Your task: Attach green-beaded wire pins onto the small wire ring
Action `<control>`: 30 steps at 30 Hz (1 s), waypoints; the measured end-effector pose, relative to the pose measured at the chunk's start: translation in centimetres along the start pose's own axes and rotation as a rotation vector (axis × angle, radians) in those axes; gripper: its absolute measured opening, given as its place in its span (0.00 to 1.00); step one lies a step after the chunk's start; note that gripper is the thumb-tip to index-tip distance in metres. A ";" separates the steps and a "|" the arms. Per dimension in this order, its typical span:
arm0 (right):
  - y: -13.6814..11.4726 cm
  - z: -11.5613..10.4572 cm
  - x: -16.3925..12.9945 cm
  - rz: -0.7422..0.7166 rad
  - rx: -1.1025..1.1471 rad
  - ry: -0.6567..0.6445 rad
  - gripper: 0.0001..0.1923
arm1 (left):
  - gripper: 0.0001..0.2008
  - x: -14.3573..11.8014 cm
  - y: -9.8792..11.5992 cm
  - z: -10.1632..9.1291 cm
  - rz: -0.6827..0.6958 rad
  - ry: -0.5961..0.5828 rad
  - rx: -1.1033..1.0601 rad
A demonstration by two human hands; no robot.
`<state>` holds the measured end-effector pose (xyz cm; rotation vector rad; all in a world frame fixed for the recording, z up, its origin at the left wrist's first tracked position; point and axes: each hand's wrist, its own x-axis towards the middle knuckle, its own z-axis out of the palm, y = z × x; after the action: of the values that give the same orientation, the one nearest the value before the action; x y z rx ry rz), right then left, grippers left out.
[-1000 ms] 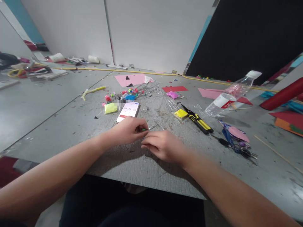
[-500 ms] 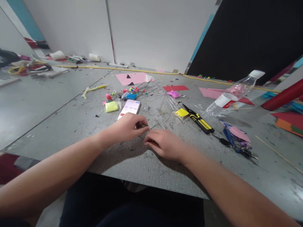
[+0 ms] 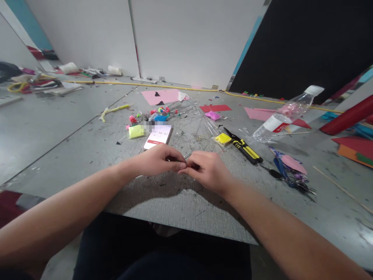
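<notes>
Since the earlier frame the right hand [image 3: 208, 170] has lifted off the table [image 3: 180, 206] and closed in on the left hand [image 3: 159, 159], fingertips now touching; both pinch something tiny between them, too small to make out, at the centre of the table; the left hand is curled tight, the right half-clenched; at 12 o'clock, just beyond the left knuckles, lies a phone [image 3: 158, 136]; at 2 o'clock sit yellow-handled cutters [image 3: 244, 147]; at 3 o'clock, dark scissors [image 3: 287, 177]; farther off at 2 o'clock lies a plastic bottle [image 3: 287, 114].
</notes>
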<state>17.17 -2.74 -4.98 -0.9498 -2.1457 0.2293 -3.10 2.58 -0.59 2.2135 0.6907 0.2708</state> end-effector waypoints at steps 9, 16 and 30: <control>-0.4 -0.3 0.2 -0.037 0.043 0.047 0.06 | 0.11 0.0 0.6 0.0 -0.078 0.048 0.021; -0.5 -0.2 0.1 -0.021 0.042 0.082 0.08 | 0.11 0.0 0.1 -0.3 -0.128 0.078 -0.036; -0.6 -0.2 0.4 0.191 0.234 0.078 0.05 | 0.11 -0.1 0.0 -0.9 -0.052 0.061 -0.065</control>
<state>16.76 -2.92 -4.38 -1.0080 -1.9087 0.5172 -3.55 3.05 0.00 2.1295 0.7613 0.3315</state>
